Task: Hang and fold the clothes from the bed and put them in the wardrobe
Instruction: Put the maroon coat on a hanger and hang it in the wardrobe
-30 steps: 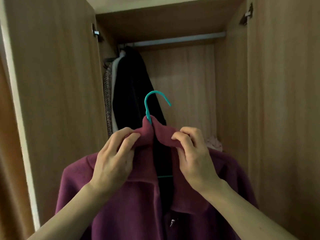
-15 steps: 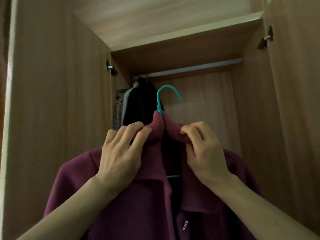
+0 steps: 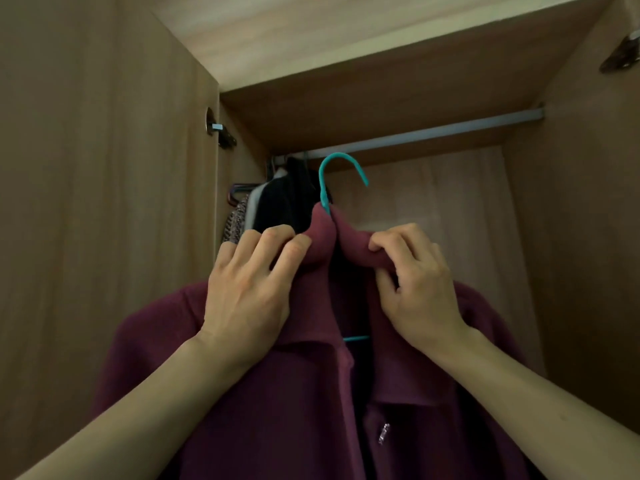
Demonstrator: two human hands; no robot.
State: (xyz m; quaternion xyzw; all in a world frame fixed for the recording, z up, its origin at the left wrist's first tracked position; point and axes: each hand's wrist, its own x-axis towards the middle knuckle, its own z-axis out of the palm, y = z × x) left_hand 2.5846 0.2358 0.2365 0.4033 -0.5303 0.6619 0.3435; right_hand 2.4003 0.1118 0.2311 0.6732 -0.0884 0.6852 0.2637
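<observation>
Left hand (image 3: 249, 292): fingers curled, gripping the left collar fold of a maroon fleece jacket (image 3: 294, 393) with turned-down collar and zip front. Right hand (image 3: 419, 289): fingers and thumb pinching the right collar fold. Jacket: draped on a teal plastic hanger (image 3: 325, 181), held up before the open light-wood wardrobe (image 3: 104, 168). Hook: free, close under the grey metal rail (image 3: 433, 133); contact cannot be told. Dark hanging garments (image 3: 287, 202): at the rail's left end, behind the left hand. Metal hinge (image 3: 220, 131): on the left door.
</observation>
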